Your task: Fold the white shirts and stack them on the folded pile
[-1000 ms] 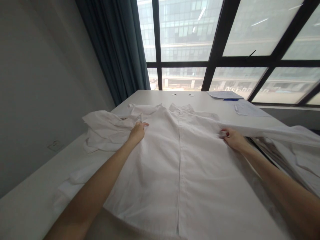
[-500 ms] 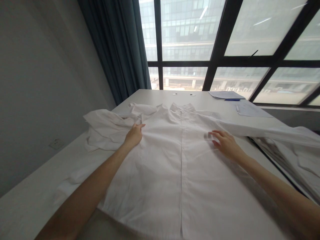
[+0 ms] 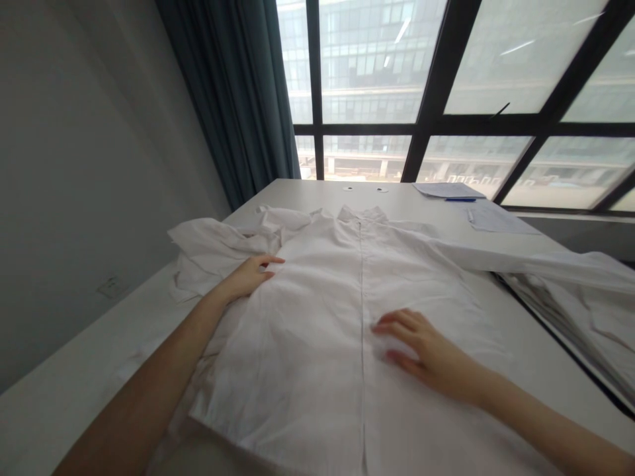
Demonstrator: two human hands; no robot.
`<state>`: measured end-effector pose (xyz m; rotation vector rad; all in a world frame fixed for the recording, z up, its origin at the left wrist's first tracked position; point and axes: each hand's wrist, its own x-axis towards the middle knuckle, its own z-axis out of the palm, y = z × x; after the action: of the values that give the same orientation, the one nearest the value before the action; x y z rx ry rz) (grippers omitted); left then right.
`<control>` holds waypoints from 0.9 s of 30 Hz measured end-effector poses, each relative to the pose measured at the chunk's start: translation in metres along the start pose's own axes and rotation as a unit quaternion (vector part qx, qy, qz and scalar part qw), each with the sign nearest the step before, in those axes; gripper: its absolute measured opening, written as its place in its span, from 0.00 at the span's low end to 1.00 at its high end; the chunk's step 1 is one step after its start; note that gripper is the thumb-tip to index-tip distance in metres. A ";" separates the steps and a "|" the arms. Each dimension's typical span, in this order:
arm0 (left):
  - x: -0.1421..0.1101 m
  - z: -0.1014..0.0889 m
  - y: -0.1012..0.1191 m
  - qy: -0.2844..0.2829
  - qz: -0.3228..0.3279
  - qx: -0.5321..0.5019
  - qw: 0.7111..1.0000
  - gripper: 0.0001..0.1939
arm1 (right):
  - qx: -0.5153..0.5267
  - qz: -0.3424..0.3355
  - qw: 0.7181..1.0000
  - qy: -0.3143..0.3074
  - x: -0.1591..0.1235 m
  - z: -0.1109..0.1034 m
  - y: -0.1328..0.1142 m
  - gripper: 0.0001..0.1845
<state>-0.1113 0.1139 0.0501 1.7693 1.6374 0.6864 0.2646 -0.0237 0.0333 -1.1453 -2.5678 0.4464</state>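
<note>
A white button-front shirt (image 3: 317,344) lies spread face up, its collar (image 3: 363,214) toward the window and its placket running down the middle. At the left side of the shirt, just below the armhole, is my left hand (image 3: 248,276), thumb and forefinger apart and resting on the cloth. My right hand (image 3: 419,347) is over the front panel just right of the placket, slightly blurred, with curved fingers apart. Whether its fingertips touch the fabric I cannot tell. One sleeve (image 3: 526,261) stretches out to the right; bunched white cloth (image 3: 208,251) lies at the left.
The white table (image 3: 307,192) reaches to the window. Papers (image 3: 449,190) and a blue pen (image 3: 460,199) lie at its far right. More folded light cloth (image 3: 590,324) is at the right, beside a dark edge. A blue curtain (image 3: 238,99) hangs at the left.
My right hand has moved left and nearer to me, from the shirt's right side to beside the placket. My left hand has shifted slightly left and nearer, its fingers loosening from the cloth.
</note>
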 end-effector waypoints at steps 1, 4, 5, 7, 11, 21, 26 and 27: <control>-0.002 -0.002 0.004 -0.007 -0.005 0.006 1.000 0.28 | 0.038 -0.033 0.998 -0.045 -0.001 0.003 -0.023 0.18; -0.008 -0.008 0.016 -0.036 0.002 0.032 0.999 0.28 | 0.066 -0.108 0.984 -0.124 -0.005 0.021 -0.068 0.24; -0.009 -0.011 0.018 -0.045 0.009 0.041 0.998 0.27 | 0.050 -0.123 0.984 -0.121 -0.007 0.029 -0.075 0.23; -0.010 -0.016 0.021 -0.060 0.024 0.064 0.996 0.27 | 0.017 -0.130 0.986 -0.105 -0.010 0.044 -0.079 0.16; -0.007 -0.023 0.016 -0.104 0.047 0.137 0.984 0.25 | -0.027 -0.178 0.981 -0.074 -0.015 0.063 -0.073 0.16; -0.015 0.004 0.027 0.017 0.069 0.391 0.918 0.15 | 0.134 -0.080 0.984 -0.087 -0.010 0.001 -0.055 0.12; -0.025 0.062 0.032 0.013 0.227 0.371 0.901 0.20 | -0.067 0.041 0.996 0.031 -0.011 0.004 0.021 0.21; -0.028 0.073 0.029 -0.008 0.245 0.371 0.896 0.22 | -0.097 0.068 0.992 0.033 -0.014 0.010 0.034 0.24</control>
<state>-0.0408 0.0785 0.0241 2.7844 1.5544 0.2346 0.2925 -0.0145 0.0094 -1.3833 -2.5289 0.1876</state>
